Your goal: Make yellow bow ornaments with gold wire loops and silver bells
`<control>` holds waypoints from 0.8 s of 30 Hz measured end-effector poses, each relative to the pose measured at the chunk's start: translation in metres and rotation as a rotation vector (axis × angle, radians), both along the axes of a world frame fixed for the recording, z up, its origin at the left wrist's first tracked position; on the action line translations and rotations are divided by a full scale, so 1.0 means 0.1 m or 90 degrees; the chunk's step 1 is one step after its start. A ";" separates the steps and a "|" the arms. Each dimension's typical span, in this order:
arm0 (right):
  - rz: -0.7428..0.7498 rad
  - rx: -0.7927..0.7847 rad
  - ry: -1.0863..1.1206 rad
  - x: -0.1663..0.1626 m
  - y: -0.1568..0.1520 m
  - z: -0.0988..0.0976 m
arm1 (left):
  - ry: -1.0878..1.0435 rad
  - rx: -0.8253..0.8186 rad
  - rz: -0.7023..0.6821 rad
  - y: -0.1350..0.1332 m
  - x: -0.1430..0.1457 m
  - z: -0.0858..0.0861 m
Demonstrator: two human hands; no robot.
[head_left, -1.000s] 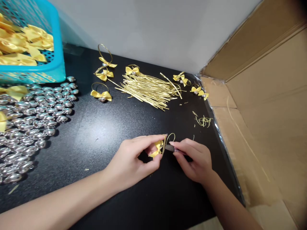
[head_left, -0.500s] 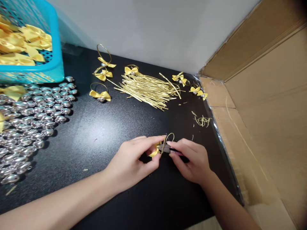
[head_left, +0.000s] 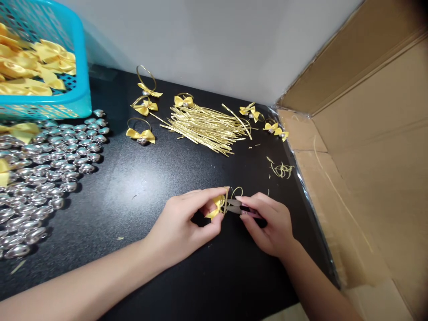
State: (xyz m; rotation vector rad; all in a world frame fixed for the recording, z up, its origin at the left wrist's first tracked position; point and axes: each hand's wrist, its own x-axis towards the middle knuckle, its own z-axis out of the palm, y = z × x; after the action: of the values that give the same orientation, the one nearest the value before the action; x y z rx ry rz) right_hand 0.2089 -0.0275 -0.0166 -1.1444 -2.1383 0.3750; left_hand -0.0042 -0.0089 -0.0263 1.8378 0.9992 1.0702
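Note:
Between the thumb and fingers of my left hand (head_left: pixel 187 216) is a yellow ribbon bow (head_left: pixel 216 211), pinched together with a gold cord loop. A thin end of gold cord (head_left: pixel 237 191) curls up to the right of the bow. My right hand (head_left: pixel 270 223) grips a small pair of thread snips (head_left: pixel 234 207) with pinkish handles. The blades are parted and point left at the cord, close to my left fingertips. Whether they touch the cord, I cannot tell. My left fingers partly hide the bow.
A pile of gold cords (head_left: pixel 207 127) lies at the back, with finished-looking bow loops (head_left: pixel 141 135) around it. Silver heart-shaped beads (head_left: pixel 67 167) spread on the left, below a turquoise basket (head_left: pixel 86 67) of yellow bows. Cord scraps (head_left: pixel 282 170) lie near the cardboard (head_left: pixel 310 156) on the right.
The snips have drawn slightly right, away from the bow, and their blades have opened. My left hand keeps the bow in nearly the same place.

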 end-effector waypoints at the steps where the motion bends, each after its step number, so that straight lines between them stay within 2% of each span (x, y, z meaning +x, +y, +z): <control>1: 0.000 -0.011 0.016 0.00 0.00 0.01 | -0.021 -0.018 0.000 0.00 0.00 0.01; 7: 0.006 -0.067 0.133 -0.06 -0.01 0.03 | -0.204 -0.222 -0.097 0.01 -0.04 0.01; 11: 0.012 -0.066 0.168 -0.09 -0.03 0.02 | -0.269 -0.307 -0.141 0.00 -0.05 -0.01; 16: 0.022 -0.060 0.183 -0.10 -0.03 0.01 | -0.302 -0.353 -0.138 0.01 -0.04 0.00; 24: 0.012 -0.019 0.194 -0.13 -0.02 0.04 | -0.302 -0.361 -0.139 0.03 -0.03 0.05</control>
State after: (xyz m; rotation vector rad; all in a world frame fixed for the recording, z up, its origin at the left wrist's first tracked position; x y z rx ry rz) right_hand 0.1960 -0.0299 -0.0124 -1.0119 -1.8838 0.5542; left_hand -0.0072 -0.0060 -0.0216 1.1313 0.7012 0.9083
